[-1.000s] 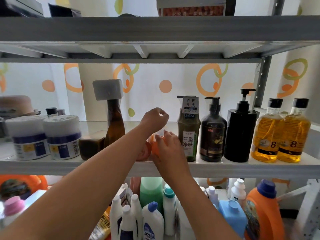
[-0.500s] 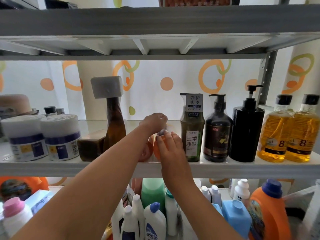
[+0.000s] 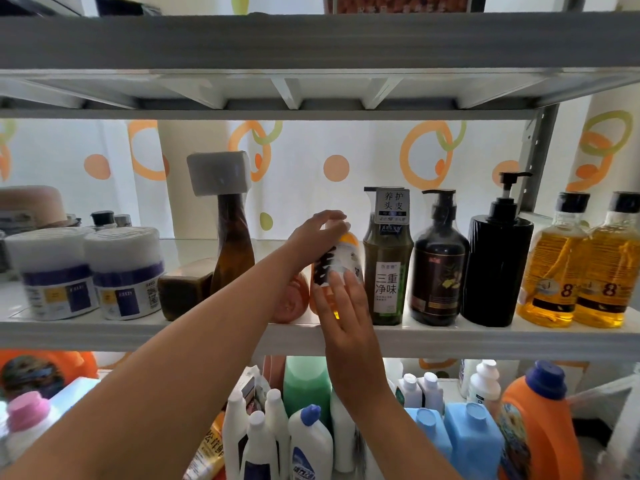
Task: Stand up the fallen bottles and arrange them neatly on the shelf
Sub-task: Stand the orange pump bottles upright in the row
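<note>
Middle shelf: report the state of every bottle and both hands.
orange bottle, nearly upright, held.
left hand, grips its top.
right hand, flat against its label.
second orange bottle, lying down.
green bottle, upright.
brown pump bottle, upright.
black pump bottle, upright.
yellow bottles, upright.
square-capped brown bottle, upright.

A labelled orange bottle stands nearly upright on the shelf; a second orange bottle lies beside it.

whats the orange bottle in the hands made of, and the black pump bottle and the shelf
The orange bottle is likely translucent plastic: light glows through it. The black pump bottle is opaque, probably matte plastic, with ribbed sides. The shelf seems to be painted grey metal, with a smooth, dull edge.
</note>
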### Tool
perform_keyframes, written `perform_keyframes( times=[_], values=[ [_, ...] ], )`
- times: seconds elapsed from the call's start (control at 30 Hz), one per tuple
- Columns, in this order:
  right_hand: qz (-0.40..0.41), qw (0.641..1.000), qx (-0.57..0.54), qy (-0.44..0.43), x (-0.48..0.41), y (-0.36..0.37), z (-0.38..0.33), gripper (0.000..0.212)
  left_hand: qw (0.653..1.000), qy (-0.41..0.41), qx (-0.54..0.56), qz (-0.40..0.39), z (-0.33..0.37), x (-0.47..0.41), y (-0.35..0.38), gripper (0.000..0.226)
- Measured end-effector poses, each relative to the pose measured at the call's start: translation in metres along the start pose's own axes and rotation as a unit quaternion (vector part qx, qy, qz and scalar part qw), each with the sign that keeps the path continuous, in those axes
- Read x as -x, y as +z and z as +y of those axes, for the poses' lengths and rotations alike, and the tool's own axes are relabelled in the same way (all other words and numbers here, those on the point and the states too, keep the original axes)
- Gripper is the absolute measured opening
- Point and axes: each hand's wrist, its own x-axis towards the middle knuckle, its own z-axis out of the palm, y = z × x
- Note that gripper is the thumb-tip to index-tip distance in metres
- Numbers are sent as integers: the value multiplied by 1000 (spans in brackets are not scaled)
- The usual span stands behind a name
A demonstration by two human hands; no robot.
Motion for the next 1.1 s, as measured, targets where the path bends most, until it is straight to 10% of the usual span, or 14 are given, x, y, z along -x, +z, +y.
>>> perform_keyframes(
  times=[0.73,1.1],
  values=[
    [-57,997,-33,40,18,-2,6,63,983,140,-90,73,14,40,-6,46],
    [1,994,-45,102,20,4,-2,37,978,172,-95,64,17,50,-8,52]
  ],
)
